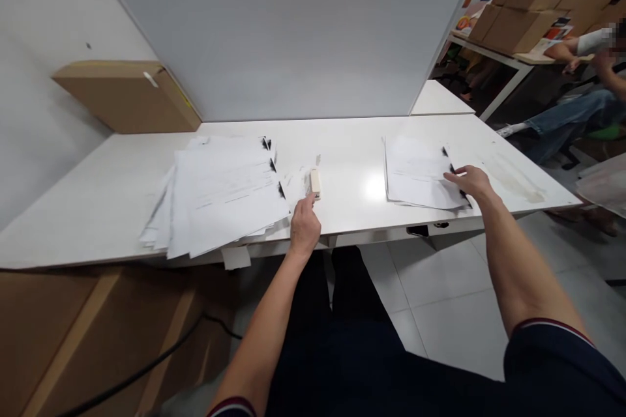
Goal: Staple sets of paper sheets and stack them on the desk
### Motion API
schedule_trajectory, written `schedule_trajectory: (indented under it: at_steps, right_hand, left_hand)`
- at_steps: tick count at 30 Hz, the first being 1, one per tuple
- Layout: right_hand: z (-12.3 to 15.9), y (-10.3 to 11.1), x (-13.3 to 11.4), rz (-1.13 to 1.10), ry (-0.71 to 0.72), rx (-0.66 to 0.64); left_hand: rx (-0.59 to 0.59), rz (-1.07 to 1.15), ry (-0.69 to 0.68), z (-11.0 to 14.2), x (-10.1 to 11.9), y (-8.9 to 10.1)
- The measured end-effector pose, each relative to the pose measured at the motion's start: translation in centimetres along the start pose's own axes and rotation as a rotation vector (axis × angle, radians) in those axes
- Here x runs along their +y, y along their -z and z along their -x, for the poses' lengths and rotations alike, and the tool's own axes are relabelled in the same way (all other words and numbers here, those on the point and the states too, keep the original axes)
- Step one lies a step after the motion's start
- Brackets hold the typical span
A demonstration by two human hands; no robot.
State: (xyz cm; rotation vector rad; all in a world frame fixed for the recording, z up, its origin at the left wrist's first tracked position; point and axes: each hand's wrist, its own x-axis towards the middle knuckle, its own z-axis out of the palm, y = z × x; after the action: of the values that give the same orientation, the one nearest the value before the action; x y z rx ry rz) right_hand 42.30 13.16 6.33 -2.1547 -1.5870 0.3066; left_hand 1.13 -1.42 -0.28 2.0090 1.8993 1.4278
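Note:
A small off-white block-shaped object (pixel 315 182), its kind unclear, lies on the white table. My left hand (pixel 306 227) is closed, with its fingertips at the near end of that object. At the right, my right hand (pixel 473 182) reaches over the right edge of a smaller stack of printed paper sheets (pixel 415 172). Its thumb and fingers pinch the sheets' edge, partly hidden by the hand. Black marks show along that edge. A larger, unevenly fanned stack of printed sheets (pixel 225 199) is left of my left hand, also black-marked on its right edge.
A cardboard box (pixel 132 98) leans at the back left. Behind the white table (pixel 337 137) rises a large pale panel (pixel 303 32). Brown cartons (pixel 523 19) stand on another table at the right, where a person sits. A black cable (pixel 147 365) runs low at the left.

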Motion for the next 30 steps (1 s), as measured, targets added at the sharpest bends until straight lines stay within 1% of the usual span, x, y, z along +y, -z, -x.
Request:
schedule_trajectory:
  at_steps: [2,3,5,6,7,8,10,12,14,15,17,19,21,23,25,27,29,30]
  right_hand:
    - [0.2,-0.1,-0.4,0.153,-0.031,0.056]
    - [0.8,-0.3,-0.9,0.169,-0.024,0.083]
    - [2.9,-0.9,-2.7,0.107,0.059,0.110]
    - [4.5,-1.4,-3.9,0.041,0.113,0.090]
    - [6.3,-2.0,-5.2,-0.040,0.164,0.032]
    - [8.4,-2.7,-6.8,-0.144,0.205,-0.062]
    - [12.7,-4.3,-10.0,-0.387,0.283,-0.318]
    - [16.6,-5.9,-13.3,-0.600,0.353,-0.553]
    - [19.5,-7.6,-16.6,-0.742,0.393,-0.681]
    - [20.4,-8.5,-18.1,-0.790,0.395,-0.731]
    - [21.5,-10.3,-20.8,-0.851,0.374,-0.800]
    - [21.9,-12.1,-23.1,-0.865,0.336,-0.858]
    - [22.1,-13.6,-24.9,-0.854,0.292,-0.904]
    - [22.3,-14.7,-26.1,-0.862,0.238,-0.933]
    - [22.5,-15.0,-26.8,-0.897,0.193,-0.950]
    - [22.7,-14.7,-26.9,-0.944,0.178,-0.962]
    - [22.8,-13.7,-26.5,-0.986,0.181,-0.970]
    - [22.9,-13.0,-26.1,-1.002,0.182,-0.976]
  left_hand:
    - [0.041,0.001,-0.056,0.1,0.0,0.1]
    - [0.056,0.010,-0.093,0.3,-0.1,0.2]
    - [0.068,0.053,-0.178,0.7,-0.1,0.3]
    - [0.071,0.085,-0.216,1.1,-0.1,0.4]
    - [0.077,0.121,-0.246,1.7,0.0,0.5]
    - [0.085,0.158,-0.265,2.4,0.1,0.7]
    - [0.105,0.220,-0.267,4.1,0.4,1.0]
    - [0.098,0.257,-0.246,6.1,0.8,1.5]
    - [0.069,0.264,-0.197,7.9,1.1,2.2]
    - [0.062,0.266,-0.175,8.7,1.1,2.6]
    - [0.063,0.263,-0.136,9.8,1.2,3.4]
    - [0.075,0.251,-0.095,10.4,1.2,4.2]
    - [0.080,0.238,-0.052,10.9,1.0,4.8]
    - [0.086,0.236,-0.021,11.3,0.9,5.2]
    - [0.096,0.249,0.002,11.6,0.9,5.5]
    - [0.111,0.283,0.049,11.8,1.0,5.6]
    - [0.143,0.349,0.157,11.7,1.2,5.7]
    - [0.170,0.403,0.245,11.6,1.2,5.7]
